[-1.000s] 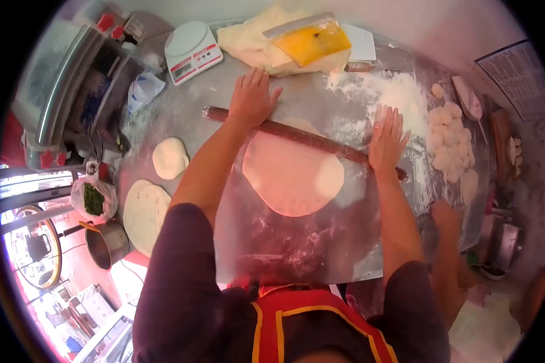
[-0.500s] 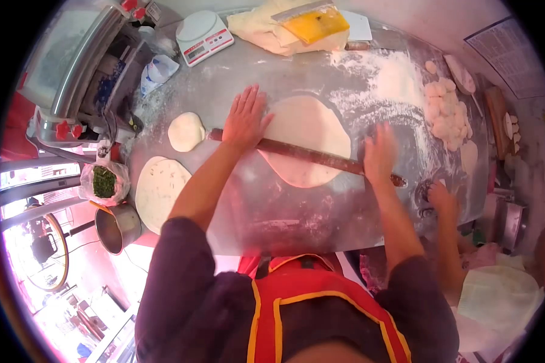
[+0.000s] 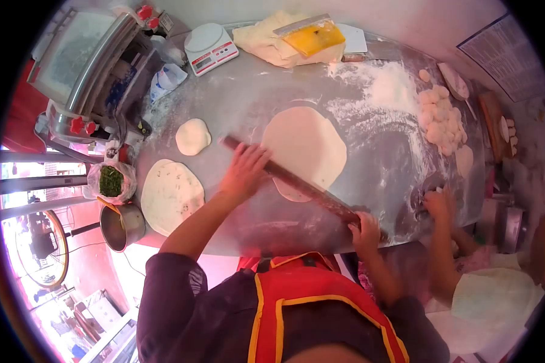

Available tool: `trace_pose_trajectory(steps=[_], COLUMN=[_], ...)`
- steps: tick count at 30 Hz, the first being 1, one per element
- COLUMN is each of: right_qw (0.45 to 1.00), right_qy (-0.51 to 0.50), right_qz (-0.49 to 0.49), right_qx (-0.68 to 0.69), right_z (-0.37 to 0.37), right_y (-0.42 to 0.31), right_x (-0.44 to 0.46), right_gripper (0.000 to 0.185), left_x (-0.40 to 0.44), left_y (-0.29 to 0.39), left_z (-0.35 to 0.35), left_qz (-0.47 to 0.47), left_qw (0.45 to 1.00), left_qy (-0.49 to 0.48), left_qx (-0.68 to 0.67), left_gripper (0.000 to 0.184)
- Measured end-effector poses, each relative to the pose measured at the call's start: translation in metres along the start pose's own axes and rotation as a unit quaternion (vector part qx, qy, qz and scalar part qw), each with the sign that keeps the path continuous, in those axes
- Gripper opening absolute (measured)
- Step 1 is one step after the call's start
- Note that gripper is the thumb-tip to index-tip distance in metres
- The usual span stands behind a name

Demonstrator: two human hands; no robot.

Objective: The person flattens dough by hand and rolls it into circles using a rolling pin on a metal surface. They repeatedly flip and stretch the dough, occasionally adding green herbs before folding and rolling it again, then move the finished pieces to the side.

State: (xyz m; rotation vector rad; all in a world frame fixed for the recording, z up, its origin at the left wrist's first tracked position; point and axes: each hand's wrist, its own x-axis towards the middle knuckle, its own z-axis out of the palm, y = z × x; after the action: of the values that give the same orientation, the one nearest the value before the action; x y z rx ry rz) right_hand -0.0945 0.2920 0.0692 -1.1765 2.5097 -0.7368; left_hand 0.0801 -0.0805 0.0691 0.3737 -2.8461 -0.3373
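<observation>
A long dark wooden rolling pin (image 3: 309, 189) lies slantwise across the lower left part of a large flat round of dough (image 3: 304, 148). My left hand (image 3: 246, 171) is wrapped over the pin near its upper left end. Near the lower right end, my right hand (image 3: 364, 233) has its fingers curled round the wood. To the left are a small thick dough disc (image 3: 193, 137) and a wide flat round with specks (image 3: 172, 196).
A kitchen scale (image 3: 212, 49), covered dough (image 3: 266, 41) and a yellow-bladed scraper (image 3: 315, 37) stand at the back. Flour (image 3: 393, 88) and dough pieces (image 3: 442, 121) lie at right. Beside me, a co-worker's hand (image 3: 440, 204) works at the table edge. A pot (image 3: 122, 227) sits at left.
The rolling pin has come toward me and tilted more steeply. My flat hands have closed round it, the right one moving nearest the front edge. The dough round now shows mostly beyond the pin.
</observation>
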Motion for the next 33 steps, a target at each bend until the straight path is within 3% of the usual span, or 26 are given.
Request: trace_pose_trajectory(steps=[1,3,5,7,12,16,17,19,22,25,28,32,33], right_qw=[1.0,0.997,0.995,0.991,0.99,0.995,0.998,0.998,0.998,0.999,0.999,0.995,0.997], right_qy=[-0.001,0.001,0.027,0.043,0.077,-0.02,-0.031,-0.052,-0.041,-0.028,-0.027,-0.004,-0.025], right_qz=[0.025,0.07,0.094,0.119,0.095,0.089,0.055,-0.01,-0.033,-0.031,-0.047,-0.099,-0.067], right_qx=[0.004,0.013,-0.018,-0.049,-0.073,-0.028,-0.011,0.025,0.041,0.032,0.011,0.019,0.04], right_z=[0.001,0.008,0.008,0.004,-0.008,-0.009,-0.004,0.011,0.029,0.035,0.047,0.075,0.078], right_y=[0.002,0.008,0.007,0.016,0.052,0.033,0.024,0.004,-0.02,-0.033,-0.047,-0.083,-0.08], right_x=[-0.009,-0.022,-0.029,-0.025,0.002,-0.011,-0.014,-0.024,-0.029,-0.03,-0.028,-0.021,-0.017], right_gripper=[0.043,0.047,0.053,0.058,0.06,0.061,0.061,0.061,0.063,0.064,0.064,0.058,0.055], left_x=[0.027,0.075,0.117,0.183,0.289,0.217,0.177,0.093,0.043,0.11,0.088,-0.017,-0.025], left_y=[0.018,0.044,0.069,0.091,0.129,0.1,0.083,0.042,0.015,0.038,0.042,0.003,-0.004], left_z=[0.006,0.039,0.083,0.105,0.134,0.11,0.089,0.072,0.046,0.056,0.06,0.032,0.035], left_qz=[-0.009,-0.025,0.014,0.055,0.105,0.067,0.055,-0.005,-0.003,-0.057,-0.066,-0.133,-0.164], left_qw=[1.0,0.984,0.997,0.998,0.99,0.996,0.997,0.996,0.999,0.992,0.997,0.991,0.985], left_qy=[-0.004,-0.124,-0.04,-0.023,0.071,-0.009,-0.051,-0.073,-0.038,-0.031,-0.014,-0.026,0.031], left_qx=[-0.005,-0.122,-0.065,-0.019,-0.068,-0.05,-0.007,-0.054,-0.032,-0.106,-0.043,-0.009,-0.044], left_gripper=[0.061,0.068,0.07,0.07,0.074,0.073,0.071,0.067,0.066,0.063,0.064,0.064,0.065])
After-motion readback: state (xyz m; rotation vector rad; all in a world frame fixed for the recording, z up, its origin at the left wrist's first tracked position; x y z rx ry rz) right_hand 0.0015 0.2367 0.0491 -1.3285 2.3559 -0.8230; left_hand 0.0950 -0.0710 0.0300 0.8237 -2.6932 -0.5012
